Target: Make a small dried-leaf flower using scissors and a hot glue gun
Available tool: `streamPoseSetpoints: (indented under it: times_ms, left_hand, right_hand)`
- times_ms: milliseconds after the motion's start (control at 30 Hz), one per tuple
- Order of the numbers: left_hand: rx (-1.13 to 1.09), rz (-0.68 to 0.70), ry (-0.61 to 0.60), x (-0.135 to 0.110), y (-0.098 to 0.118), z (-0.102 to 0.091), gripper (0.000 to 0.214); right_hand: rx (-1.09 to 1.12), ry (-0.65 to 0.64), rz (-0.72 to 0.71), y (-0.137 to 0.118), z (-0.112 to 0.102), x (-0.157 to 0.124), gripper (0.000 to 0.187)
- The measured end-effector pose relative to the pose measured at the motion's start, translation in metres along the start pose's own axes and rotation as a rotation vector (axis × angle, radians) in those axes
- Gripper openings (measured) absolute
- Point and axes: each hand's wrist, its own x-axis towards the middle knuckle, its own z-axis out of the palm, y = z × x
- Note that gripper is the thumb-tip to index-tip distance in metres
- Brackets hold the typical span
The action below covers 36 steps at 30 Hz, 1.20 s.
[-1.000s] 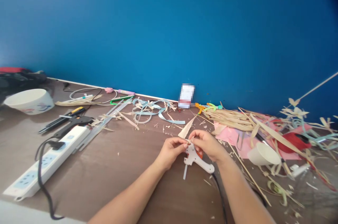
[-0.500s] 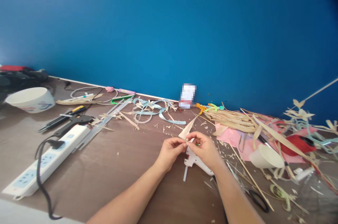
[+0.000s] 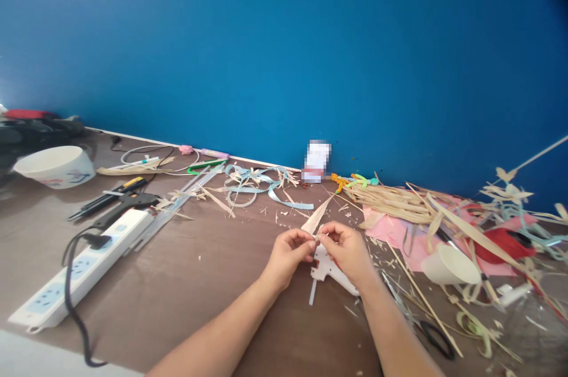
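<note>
small pale piece (image 3: 316, 238), one, pinched between left hand (image 3: 286, 255) and right hand (image 3: 348, 253) above table (image 3: 213, 300), with white glue gun (image 3: 326, 267) nearby, handle end newly hidden behind the right wrist, suggesting fingertip work continues.

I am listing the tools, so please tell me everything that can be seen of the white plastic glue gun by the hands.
The white glue gun, seemingly plastic, appears to lie on its side on the brown tabletop. A translucent rod-shaped glue stick protrudes from its rear. Its handle slopes right, partly covered by the right hand. The nozzle is hidden; whether that hand touches the gun is unclear.
</note>
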Motion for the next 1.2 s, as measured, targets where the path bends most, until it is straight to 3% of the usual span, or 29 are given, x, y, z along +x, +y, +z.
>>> streamPoseSetpoints:
  times_ms: [100, 300, 733, 967, 1200]
  left_hand:
    - [-0.085, -0.070, -0.020, 0.001, 0.001, -0.001, 0.025]
    - [-0.060, -0.175, -0.088, 0.002, 0.003, -0.002, 0.029]
    - [0.000, -0.131, -0.045, 0.002, 0.000, -0.001, 0.025]
    - [-0.028, -0.097, 0.025, 0.002, 0.000, -0.001, 0.026]
    - [0.019, -0.071, 0.015, 0.001, 0.002, 0.001, 0.030]
  right_hand:
    - [0.105, -0.043, 0.055, 0.003, -0.001, 0.001, 0.011]
    - [0.134, -0.097, 0.020, 0.003, -0.003, 0.001, 0.010]
    - [0.009, -0.057, -0.040, -0.001, 0.000, 0.000, 0.005]
    - [0.227, 0.026, 0.035, 0.008, 0.001, 0.000, 0.017]
    - [0.055, -0.043, 0.058, 0.001, 0.005, -0.002, 0.013]
